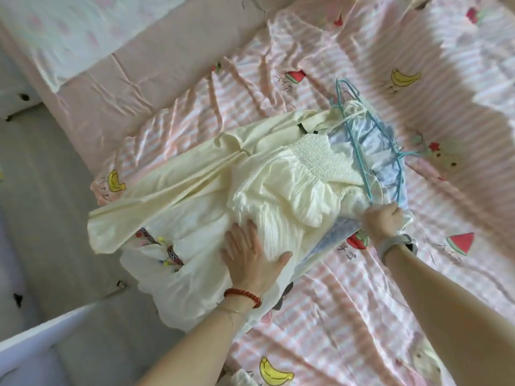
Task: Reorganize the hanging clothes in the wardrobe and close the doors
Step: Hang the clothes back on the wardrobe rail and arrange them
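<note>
Clothes heaped on the bed, wardrobe out of sight.

Nearest, the left hand point(252, 257) lies flat, fingers straight, pressing the cream dress point(278, 188) on top of the pile. Beyond it the right hand point(383, 220) is curled tight round the pile's edge, where the blue hangers point(390, 151) meet pale blue cloth point(387, 140). Farther off spreads the fruit-print sheet point(348, 302). They seem to be gathering the garments; next the bundle needs lifting by its hangers and carrying to the rail.
</note>
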The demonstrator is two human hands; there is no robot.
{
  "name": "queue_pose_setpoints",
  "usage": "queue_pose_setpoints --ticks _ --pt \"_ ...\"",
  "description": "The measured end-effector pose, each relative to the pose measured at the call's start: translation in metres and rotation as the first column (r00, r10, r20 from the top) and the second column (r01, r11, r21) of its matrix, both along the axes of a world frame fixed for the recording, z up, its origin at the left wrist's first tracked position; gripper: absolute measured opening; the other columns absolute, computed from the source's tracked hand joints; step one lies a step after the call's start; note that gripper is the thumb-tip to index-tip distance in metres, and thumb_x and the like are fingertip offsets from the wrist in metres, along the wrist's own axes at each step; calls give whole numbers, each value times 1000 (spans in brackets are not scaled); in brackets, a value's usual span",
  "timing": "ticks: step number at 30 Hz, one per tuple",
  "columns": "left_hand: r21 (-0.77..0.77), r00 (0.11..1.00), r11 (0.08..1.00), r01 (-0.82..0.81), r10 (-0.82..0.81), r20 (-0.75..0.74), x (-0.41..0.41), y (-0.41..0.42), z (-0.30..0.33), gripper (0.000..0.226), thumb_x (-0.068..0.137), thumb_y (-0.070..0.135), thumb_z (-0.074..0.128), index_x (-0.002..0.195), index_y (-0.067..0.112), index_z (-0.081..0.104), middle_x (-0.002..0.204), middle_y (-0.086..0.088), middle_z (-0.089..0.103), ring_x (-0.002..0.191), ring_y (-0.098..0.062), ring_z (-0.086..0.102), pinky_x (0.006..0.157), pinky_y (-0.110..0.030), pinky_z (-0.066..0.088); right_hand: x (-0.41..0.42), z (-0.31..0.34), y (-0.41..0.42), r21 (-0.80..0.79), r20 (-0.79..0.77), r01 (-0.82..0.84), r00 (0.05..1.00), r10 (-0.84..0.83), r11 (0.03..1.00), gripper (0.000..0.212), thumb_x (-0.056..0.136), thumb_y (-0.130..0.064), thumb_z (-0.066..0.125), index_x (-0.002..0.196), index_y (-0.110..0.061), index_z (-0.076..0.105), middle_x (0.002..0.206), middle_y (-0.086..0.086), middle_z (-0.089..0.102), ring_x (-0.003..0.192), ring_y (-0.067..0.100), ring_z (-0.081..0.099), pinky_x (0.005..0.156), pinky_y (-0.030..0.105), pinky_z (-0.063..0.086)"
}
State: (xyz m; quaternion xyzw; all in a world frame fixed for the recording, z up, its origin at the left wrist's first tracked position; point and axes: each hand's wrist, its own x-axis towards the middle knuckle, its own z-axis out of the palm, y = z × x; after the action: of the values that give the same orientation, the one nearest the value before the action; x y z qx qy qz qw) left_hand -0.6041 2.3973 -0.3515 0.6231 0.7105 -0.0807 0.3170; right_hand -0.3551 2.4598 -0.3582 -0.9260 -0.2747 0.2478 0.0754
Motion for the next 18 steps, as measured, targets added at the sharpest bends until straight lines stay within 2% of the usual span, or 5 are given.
queue_pose_setpoints --ticks 5,8,9,13,18 --pt "20 989 998 61 -57 -139 5 5 -21 92 83 63 47 146 6 11 148 -28 15 137 -41 17 103 -54 27 19 -23 -7 17 30 192 981 -192 981 54 88 -28 46 130 3 33 133 25 42 125 39 33 100 46 28" --pt "118 996 993 17 -6 -92 0 10 -19 52 80 40 68 121 11 52 127 -21 46 116 -38 44 88 -46 39 21 -21 -8 -17 -11 191 982 -191 981 50 81 -29 47 122 1 45 121 23 52 121 38 35 98 47 32" --pt "117 997 993 6 2 -71 -4 13 -16 39 81 32 69 111 12 55 120 -15 50 110 -35 46 85 -43 40 22 -18 -8 -10 -4 191 982 -191 982 46 81 -28 47 117 0 49 119 23 53 120 38 36 97 47 34" --pt "115 985 992 -51 31 168 -23 27 -13 18 89 14 57 104 4 55 109 -13 54 102 -32 49 80 -35 36 16 -3 -11 -2 166 93 982 -91 996 36 82 -18 46 114 -1 53 126 22 48 121 37 37 99 48 31" --pt "99 879 959 -264 197 433 -46 27 6 27 95 20 47 108 -2 54 103 -20 64 95 -34 58 68 -26 33 -4 11 -20 -37 357 -179 916 180 983 32 77 -6 49 108 -5 57 133 14 38 125 31 29 97 46 23"
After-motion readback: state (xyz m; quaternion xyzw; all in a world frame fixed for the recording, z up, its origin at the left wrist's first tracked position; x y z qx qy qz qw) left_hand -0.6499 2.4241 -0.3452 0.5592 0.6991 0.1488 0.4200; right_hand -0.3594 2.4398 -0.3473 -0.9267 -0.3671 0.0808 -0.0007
